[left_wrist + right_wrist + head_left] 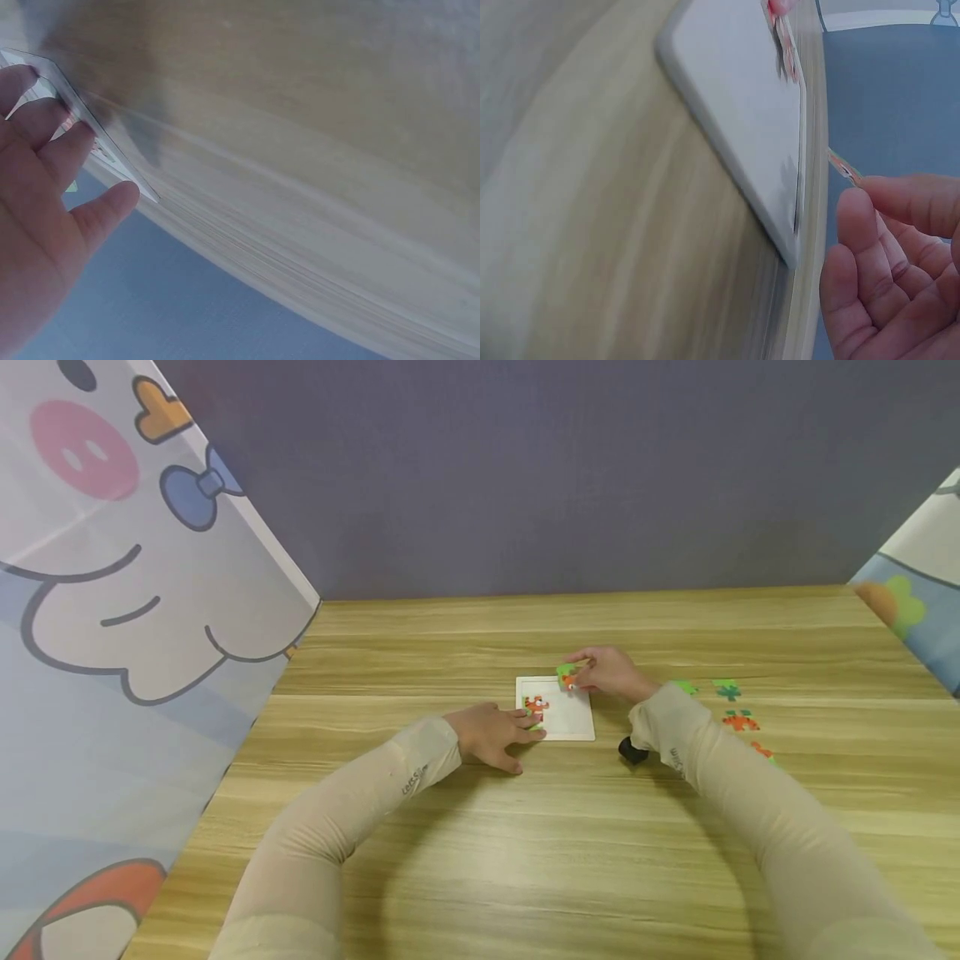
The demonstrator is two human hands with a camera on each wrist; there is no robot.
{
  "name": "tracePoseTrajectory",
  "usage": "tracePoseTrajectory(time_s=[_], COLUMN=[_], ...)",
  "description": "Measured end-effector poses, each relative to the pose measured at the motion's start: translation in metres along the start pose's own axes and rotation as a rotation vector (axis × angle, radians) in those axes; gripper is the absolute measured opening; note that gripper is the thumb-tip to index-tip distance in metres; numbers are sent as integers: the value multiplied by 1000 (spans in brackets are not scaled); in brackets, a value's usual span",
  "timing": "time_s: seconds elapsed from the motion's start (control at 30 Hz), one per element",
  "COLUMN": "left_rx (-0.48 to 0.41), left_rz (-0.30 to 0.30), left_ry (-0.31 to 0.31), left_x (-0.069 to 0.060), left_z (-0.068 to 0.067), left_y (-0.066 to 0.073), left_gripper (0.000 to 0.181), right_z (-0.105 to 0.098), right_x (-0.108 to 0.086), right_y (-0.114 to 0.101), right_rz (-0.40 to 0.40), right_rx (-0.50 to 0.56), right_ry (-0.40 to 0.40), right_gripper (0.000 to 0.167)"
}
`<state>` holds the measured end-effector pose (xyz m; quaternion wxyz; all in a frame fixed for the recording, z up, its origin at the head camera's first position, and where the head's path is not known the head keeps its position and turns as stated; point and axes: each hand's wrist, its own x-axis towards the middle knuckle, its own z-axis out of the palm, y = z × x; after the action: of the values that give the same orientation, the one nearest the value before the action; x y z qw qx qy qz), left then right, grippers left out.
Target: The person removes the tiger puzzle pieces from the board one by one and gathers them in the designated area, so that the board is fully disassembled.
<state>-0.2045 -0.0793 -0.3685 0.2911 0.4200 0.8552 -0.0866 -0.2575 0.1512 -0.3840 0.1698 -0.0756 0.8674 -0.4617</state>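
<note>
A square white puzzle tray (572, 720) lies on the wooden table. Orange and green puzzle pieces (536, 702) sit along its left side, partly hidden by fingers. My left hand (491, 735) rests there with fingers spread, fingertips on the pieces and the tray's left edge; the left wrist view shows these fingers extended over the tray (90, 124). Above the tray's far right corner, my right hand (611, 673) pinches a green and orange puzzle piece (566, 672) between thumb and finger. In the right wrist view that piece (843, 166) is held tilted, apart from the tray.
Loose puzzle pieces lie to the right: a green one (686, 687) near the right sleeve, a green one (727, 690), an orange one (741, 722), and another (762, 750) partly behind the sleeve. A black object (633, 751) shows at the right wrist. A grey wall (570, 485) stands behind the table.
</note>
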Motion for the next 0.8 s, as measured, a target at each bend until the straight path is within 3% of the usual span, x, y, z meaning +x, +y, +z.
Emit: tracePoseTrajectory(time_s=[0.57,0.8], left_rx=[-22,-24], left_rz=[20,22], left_ry=[23,27], left_x=[-3,-1], left_z=[2,4], left_y=[-4,-7], left_gripper=[68,66], right_z=[-34,-45], right_x=[-16,-24], right_y=[18,30], right_rz=[20,37], right_rx=[-75,-36], right_ry=[-3,5], right_gripper=[46,47])
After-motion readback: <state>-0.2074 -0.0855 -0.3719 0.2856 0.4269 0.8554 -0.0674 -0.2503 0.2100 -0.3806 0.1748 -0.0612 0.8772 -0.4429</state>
